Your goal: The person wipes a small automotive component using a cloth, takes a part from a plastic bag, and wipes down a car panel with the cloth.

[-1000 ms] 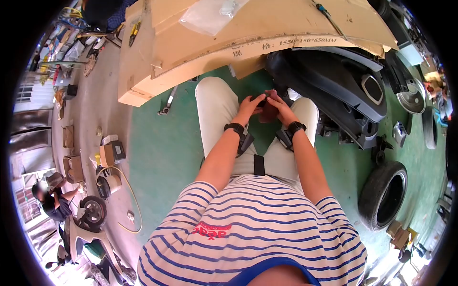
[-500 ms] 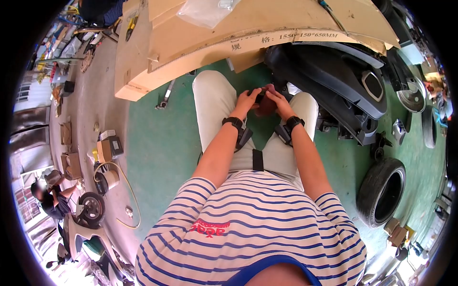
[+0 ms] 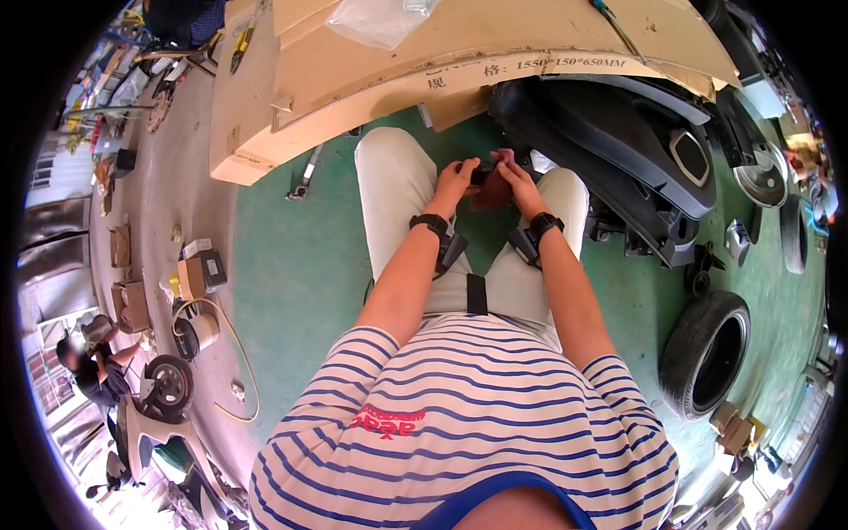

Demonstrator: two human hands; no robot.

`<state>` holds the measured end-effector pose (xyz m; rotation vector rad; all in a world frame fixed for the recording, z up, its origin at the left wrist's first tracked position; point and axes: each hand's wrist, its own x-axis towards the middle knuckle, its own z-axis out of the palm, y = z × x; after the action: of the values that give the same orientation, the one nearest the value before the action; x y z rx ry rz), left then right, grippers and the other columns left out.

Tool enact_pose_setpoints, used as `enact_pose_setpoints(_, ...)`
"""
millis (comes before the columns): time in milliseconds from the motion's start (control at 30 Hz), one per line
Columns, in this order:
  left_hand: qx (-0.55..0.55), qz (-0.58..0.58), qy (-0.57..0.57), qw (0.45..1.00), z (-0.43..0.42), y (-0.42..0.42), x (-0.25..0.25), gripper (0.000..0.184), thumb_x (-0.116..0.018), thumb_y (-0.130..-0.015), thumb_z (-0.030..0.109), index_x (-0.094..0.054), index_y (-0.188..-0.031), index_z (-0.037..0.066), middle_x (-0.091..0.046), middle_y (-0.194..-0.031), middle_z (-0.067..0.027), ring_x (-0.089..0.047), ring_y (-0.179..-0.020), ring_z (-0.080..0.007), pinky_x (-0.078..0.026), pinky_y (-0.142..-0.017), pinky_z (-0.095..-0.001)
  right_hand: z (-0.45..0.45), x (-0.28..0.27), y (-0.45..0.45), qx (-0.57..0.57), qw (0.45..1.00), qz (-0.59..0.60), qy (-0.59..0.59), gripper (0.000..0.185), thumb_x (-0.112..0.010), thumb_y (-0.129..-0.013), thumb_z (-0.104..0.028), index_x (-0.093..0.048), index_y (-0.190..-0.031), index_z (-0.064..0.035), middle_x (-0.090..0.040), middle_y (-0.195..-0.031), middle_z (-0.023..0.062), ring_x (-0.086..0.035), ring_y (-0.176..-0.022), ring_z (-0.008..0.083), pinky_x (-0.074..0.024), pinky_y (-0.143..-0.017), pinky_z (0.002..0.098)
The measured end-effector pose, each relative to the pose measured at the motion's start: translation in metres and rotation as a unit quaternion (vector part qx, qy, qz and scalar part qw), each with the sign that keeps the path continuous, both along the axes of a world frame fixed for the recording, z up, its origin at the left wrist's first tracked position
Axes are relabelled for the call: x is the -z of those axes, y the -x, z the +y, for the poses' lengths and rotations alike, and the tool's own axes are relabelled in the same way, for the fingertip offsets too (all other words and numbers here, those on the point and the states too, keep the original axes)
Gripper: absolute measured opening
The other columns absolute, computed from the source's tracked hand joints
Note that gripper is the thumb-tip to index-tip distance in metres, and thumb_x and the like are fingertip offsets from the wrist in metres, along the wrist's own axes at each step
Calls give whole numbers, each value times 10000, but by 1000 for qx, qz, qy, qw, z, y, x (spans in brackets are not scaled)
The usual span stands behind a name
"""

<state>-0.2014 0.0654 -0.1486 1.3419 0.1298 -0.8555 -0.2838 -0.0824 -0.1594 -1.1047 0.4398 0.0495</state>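
Between my knees, my left hand (image 3: 455,183) closes around a small dark part (image 3: 480,177); its exact kind is too small to make out. My right hand (image 3: 518,182) pinches a dark red cloth (image 3: 492,194), which hangs down beside the dark part. Both hands are close together, with the cloth and the part between them. Fingers partly hide the part, so I cannot tell whether the cloth touches it.
Ahead stands a large cardboard box (image 3: 371,97) with a plastic bag (image 3: 380,22) and yellow-handled pliers (image 3: 240,49) on top. A black scooter seat assembly (image 3: 609,141) lies to the right, above a tire (image 3: 704,356). A metal tool (image 3: 304,177) lies on the floor. A person (image 3: 97,362) sits far left.
My hands have drawn slightly apart. The right fingers have lifted a bit with the cloth, and more of the dark part shows in my left hand.
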Motion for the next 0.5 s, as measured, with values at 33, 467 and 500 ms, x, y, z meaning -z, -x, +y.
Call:
enact_pose_setpoints(33, 0, 0, 0, 1000, 1, 0, 0, 460, -611, -780, 394, -531, -985, -10, -574, -908, -131, -611, -741, -209, -526, -611, -270, 0, -3, 0, 0, 1000, 0, 0, 414, -516, -903, -298, -471, -1251, -77, -528, -1127, 13, -512, -1030, 114, -408, -881, 267)
enact_pose_setpoints(467, -2, 126, 244, 962, -1, -6, -11, 477, -469, -857, 416, -486, -1069, -11, -569, -1041, -176, -571, -949, -289, -445, -891, -376, -3, -21, -1, 122, 982, -18, -141, 354, -521, -888, -261, -505, -1191, -78, -538, -1148, 45, -504, -1074, 177, -374, -936, 307)
enact_pose_setpoints(500, -2, 143, 258, 956, -1, -7, -10, 475, -458, -864, 411, -484, -1071, -15, -568, -1061, -180, -564, -967, -293, -424, -920, -384, -2, -23, -1, 136, 973, -29, -183, 363, -515, -891, -263, -483, -1210, -93, -520, -1182, 50, -491, -1103, 189, -367, -951, 322)
